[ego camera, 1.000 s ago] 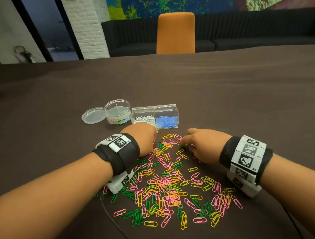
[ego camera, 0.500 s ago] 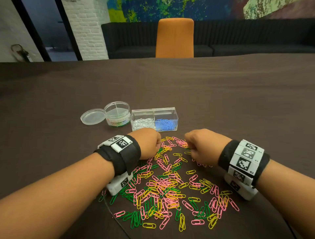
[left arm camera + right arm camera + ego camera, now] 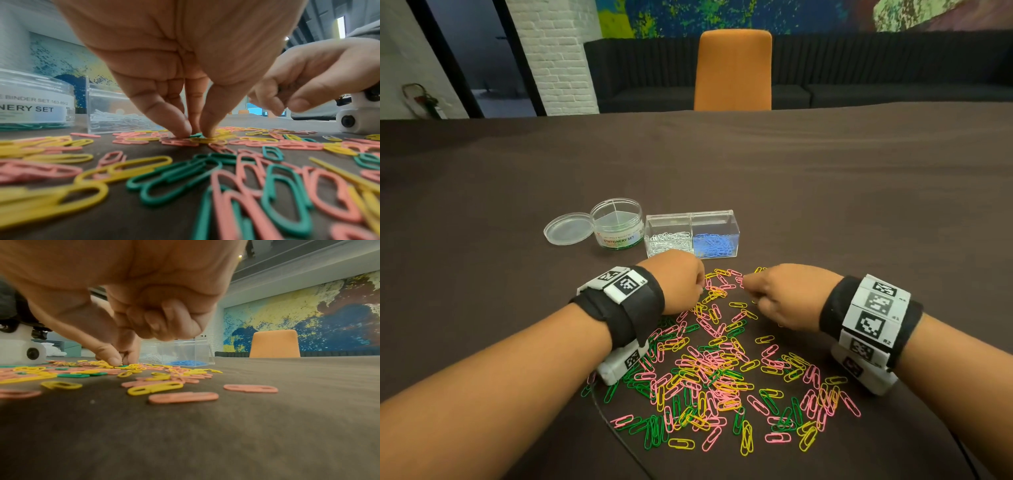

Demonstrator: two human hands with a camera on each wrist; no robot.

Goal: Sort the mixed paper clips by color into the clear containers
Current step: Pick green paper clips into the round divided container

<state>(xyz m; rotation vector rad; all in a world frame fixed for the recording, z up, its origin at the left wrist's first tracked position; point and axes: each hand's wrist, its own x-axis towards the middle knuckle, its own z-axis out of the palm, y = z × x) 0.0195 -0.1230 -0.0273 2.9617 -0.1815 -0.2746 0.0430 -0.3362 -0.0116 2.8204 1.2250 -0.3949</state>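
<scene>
Pink, yellow and green paper clips [image 3: 715,370] lie scattered on the dark table. My left hand [image 3: 700,286] is at the pile's far edge. Its thumb and forefinger [image 3: 196,134] press onto the table and pinch a green clip [image 3: 197,135], which also shows in the right wrist view [image 3: 124,365]. My right hand [image 3: 750,291] hovers just right of it with its fingers curled into the palm [image 3: 164,327]; no clip shows in it. Behind the hands stand a round clear jar [image 3: 616,222] with green clips at the bottom and a two-part clear box [image 3: 691,219] holding white and blue clips.
The jar's clear lid [image 3: 568,229] lies flat to its left. An orange chair [image 3: 734,68] stands at the table's far edge, with a dark sofa behind it. A thin black cable [image 3: 616,431] runs across the near edge of the pile.
My left hand's fingertips have moved slightly right and come down on a green clip. The right hand has stayed roughly in place with its fingers curled.
</scene>
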